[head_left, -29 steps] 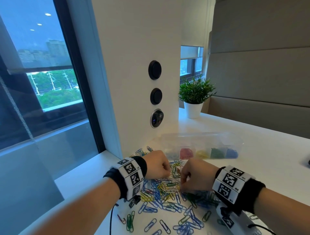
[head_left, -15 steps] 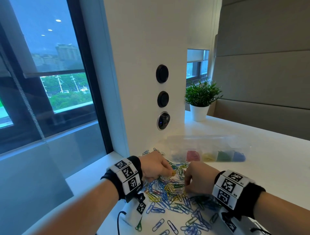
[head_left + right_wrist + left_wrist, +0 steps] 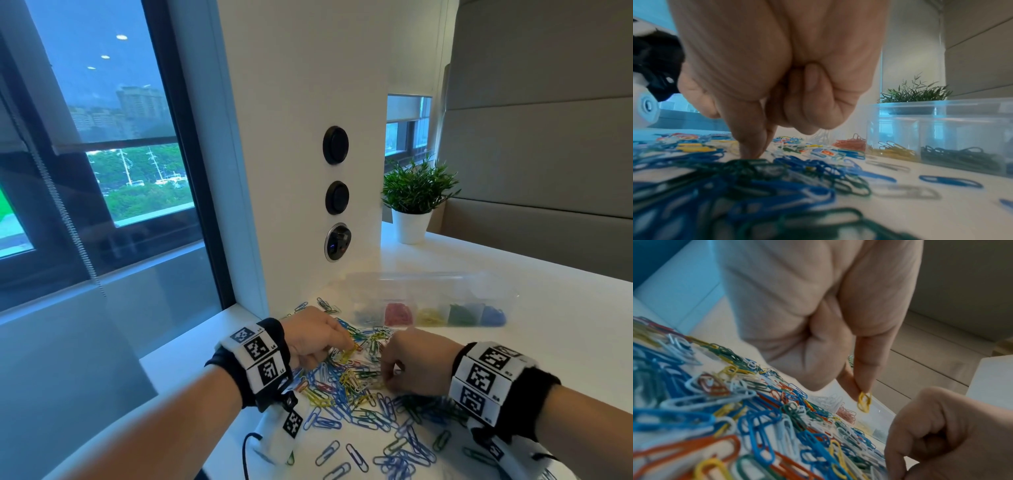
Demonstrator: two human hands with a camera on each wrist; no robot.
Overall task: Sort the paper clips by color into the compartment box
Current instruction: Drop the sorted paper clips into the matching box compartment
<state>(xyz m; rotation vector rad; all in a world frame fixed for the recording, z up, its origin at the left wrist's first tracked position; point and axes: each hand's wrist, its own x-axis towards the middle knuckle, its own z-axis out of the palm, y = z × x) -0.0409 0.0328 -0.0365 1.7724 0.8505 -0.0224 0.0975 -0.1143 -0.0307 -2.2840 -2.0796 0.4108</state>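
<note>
A heap of mixed coloured paper clips lies on the white table, also filling the left wrist view. Behind it stands the clear compartment box with white, red, yellow, green and blue clips in separate cells. My left hand pinches a yellow paper clip between thumb and forefinger just above the heap. My right hand is curled, its thumb and forefinger tips pressed together down on the heap; no clip shows between them.
A white pillar with round black buttons rises just behind the heap on the left. A potted plant stands beyond the box. A cable trails from my left wrist. Bare table spreads to the right.
My left hand has worked a yellow clip out of the heap and now pinches it. My right hand has stayed at the same spot on the heap. The head view has shifted.
</note>
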